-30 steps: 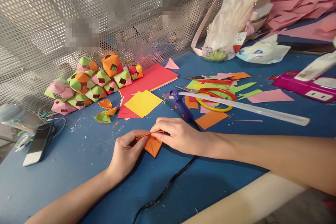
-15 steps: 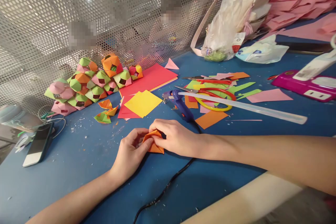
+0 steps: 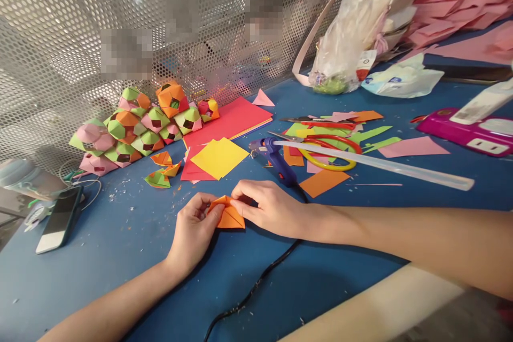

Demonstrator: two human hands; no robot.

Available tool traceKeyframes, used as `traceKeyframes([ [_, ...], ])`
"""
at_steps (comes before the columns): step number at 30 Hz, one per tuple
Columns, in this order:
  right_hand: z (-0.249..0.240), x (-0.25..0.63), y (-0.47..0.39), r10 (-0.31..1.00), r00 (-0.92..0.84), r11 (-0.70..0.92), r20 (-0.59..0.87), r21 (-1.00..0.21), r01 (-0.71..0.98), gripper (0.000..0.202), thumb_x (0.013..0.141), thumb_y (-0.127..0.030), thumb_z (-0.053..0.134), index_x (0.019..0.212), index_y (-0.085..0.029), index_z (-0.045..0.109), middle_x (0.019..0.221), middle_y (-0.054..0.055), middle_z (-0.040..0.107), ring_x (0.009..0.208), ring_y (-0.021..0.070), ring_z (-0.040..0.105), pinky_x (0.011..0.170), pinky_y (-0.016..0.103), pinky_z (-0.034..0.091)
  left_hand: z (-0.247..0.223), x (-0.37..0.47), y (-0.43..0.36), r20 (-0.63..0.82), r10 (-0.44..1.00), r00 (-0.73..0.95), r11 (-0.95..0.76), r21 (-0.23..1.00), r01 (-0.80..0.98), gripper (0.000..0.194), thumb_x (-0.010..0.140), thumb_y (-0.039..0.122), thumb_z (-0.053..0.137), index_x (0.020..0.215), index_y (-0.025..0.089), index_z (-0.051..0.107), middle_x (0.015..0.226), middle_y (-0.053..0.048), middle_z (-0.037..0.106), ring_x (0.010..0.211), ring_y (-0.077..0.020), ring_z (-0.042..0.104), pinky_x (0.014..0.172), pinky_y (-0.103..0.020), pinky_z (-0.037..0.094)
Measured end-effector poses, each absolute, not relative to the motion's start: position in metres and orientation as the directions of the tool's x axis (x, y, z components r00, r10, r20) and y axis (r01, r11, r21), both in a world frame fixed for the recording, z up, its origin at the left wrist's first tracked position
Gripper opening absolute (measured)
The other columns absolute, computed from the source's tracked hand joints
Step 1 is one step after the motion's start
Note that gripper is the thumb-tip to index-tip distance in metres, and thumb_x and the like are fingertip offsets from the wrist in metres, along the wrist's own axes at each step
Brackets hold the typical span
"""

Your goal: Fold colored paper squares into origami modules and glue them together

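Note:
A folded orange paper (image 3: 231, 217) is between my two hands, just above the blue table (image 3: 160, 240). My left hand (image 3: 196, 230) pinches its left side, thumb on top. At its upper right edge, the thumb and fingers of my right hand (image 3: 266, 206) are closed on the paper. Beyond the hands lie yellow sheets (image 3: 219, 157) on red paper (image 3: 232, 120). A blue glue gun (image 3: 276, 163) with a long clear glue stick (image 3: 385, 165) rests behind my right hand.
Folded paper balls (image 3: 124, 126) are piled at the back left, near a phone (image 3: 60, 219) and a cup (image 3: 30, 179). Scissors (image 3: 328, 152) lie among paper scraps. A black cord (image 3: 256, 283) crosses the front. A magenta power strip (image 3: 460, 131) is at right.
The orange paper and my left hand have shifted slightly left. My right fingers have drawn back to the paper's edge, so more of its folded surface shows.

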State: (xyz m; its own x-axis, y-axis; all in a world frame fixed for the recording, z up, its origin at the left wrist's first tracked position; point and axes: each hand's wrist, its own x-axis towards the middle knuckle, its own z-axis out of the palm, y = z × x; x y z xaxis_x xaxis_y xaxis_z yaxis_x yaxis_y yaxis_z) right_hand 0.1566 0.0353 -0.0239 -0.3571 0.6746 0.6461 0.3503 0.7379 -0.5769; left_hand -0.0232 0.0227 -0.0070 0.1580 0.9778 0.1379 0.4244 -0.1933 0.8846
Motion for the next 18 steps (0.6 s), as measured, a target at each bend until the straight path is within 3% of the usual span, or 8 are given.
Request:
traceKeyframes([
  [12,-0.0215,0.1618,0.0357,0.532,-0.43,0.846,0.729,-0.45,0.285,0.016,0.091,-0.015,0.043,0.083,-0.017,0.056,0.078,0.005,0.059,0.072,0.0138,0.054,0.067,0.026,0.045,-0.0015,-0.0236,0.0152,0.082,0.929,0.361,-0.249,0.86,0.445,0.014,0.083,0.028,0.057,0.093,0.019,0.062,0.082,0.001,0.064,0.072,-0.0117,0.057,0.066,-0.02,0.045],
  [15,-0.0205,0.1621,0.0336,0.543,-0.453,0.84,0.707,-0.46,0.287,0.011,0.091,-0.021,0.044,0.09,-0.017,0.054,0.083,0.006,0.06,0.077,0.0151,0.056,0.071,0.028,0.046,-0.0015,-0.0227,0.0168,0.089,0.946,0.313,-0.235,0.852,0.468,0.013,0.082,0.028,0.057,0.086,0.017,0.063,0.078,0.0,0.065,0.069,-0.0123,0.057,0.063,-0.021,0.045],
  [18,-0.0192,0.1603,0.0307,0.635,-0.452,0.773,0.627,-0.519,0.365,0.016,0.088,-0.031,0.051,0.093,-0.016,0.05,0.086,0.007,0.058,0.075,0.016,0.055,0.068,0.028,0.046,-0.0045,-0.0229,0.0202,0.117,0.973,0.201,-0.2,0.863,0.465,0.012,0.079,0.028,0.059,0.082,0.016,0.061,0.074,0.0,0.063,0.065,-0.0118,0.055,0.058,-0.021,0.044],
])
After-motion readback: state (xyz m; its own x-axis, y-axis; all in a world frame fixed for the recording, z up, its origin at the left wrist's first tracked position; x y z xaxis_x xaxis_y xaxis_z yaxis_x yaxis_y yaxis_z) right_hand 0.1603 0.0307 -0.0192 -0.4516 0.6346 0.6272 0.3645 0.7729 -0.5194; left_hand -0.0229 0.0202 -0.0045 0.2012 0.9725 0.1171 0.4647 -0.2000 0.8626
